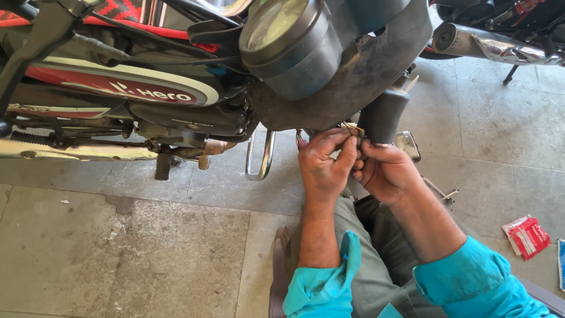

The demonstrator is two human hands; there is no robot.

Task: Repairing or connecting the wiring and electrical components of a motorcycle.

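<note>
My left hand (323,165) and my right hand (385,172) meet just under the grey headlamp housing (353,76) of a motorcycle. Together they pinch a small metal connector with thin wires (353,129); fingertips of both hands close on it. The round speedometer (282,29) sits above, tilted toward me. Rolled-up teal sleeves cover my forearms, and my knees in grey trousers are below the hands. Much of the small part is hidden by my fingers.
The red, black and white motorcycle body (118,88) with footpeg (163,166) and chrome crash guard (262,156) fills the left. Another bike's exhaust pipe (494,47) lies top right. A red packet (528,237) rests on the stone floor (147,247) at right.
</note>
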